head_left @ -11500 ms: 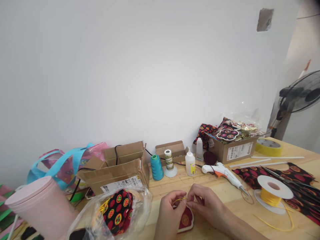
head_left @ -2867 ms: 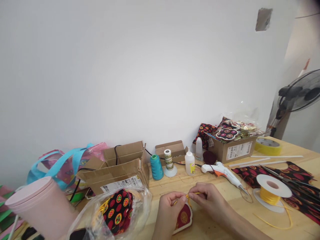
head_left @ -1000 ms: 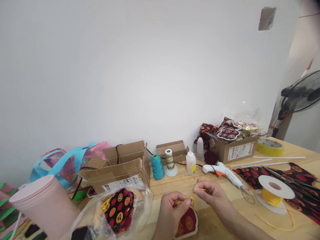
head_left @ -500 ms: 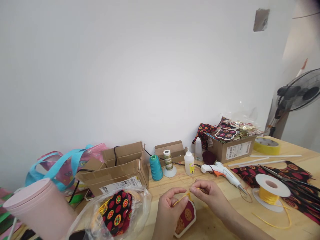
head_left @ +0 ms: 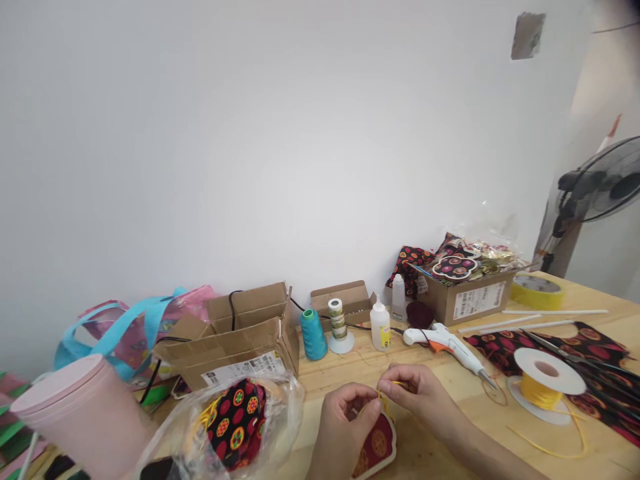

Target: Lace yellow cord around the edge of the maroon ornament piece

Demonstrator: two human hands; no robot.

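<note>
Low in the middle of the head view, my left hand (head_left: 346, 427) and my right hand (head_left: 417, 397) are close together. A yellow cord (head_left: 385, 399) runs between them, and each hand pinches it between thumb and fingers. Below the cord, partly behind my left hand, is a dark red patterned fabric piece (head_left: 376, 443) with a white edge. The cord meets the top of this piece, but the exact join is hidden by my fingers.
To the right are a spool of yellow cord (head_left: 543, 397), scissors (head_left: 575, 360) on patterned fabric, and a glue gun (head_left: 453, 348). Behind stand a glue bottle (head_left: 380, 327), a teal thread cone (head_left: 313, 335) and cardboard boxes (head_left: 240, 340). A plastic bag (head_left: 280, 413) and a pink bin (head_left: 80, 417) are left.
My left thumb and fingers have drawn closer together on the cord. The stretch of cord lying across my left hand no longer shows. The view has shifted slightly.
</note>
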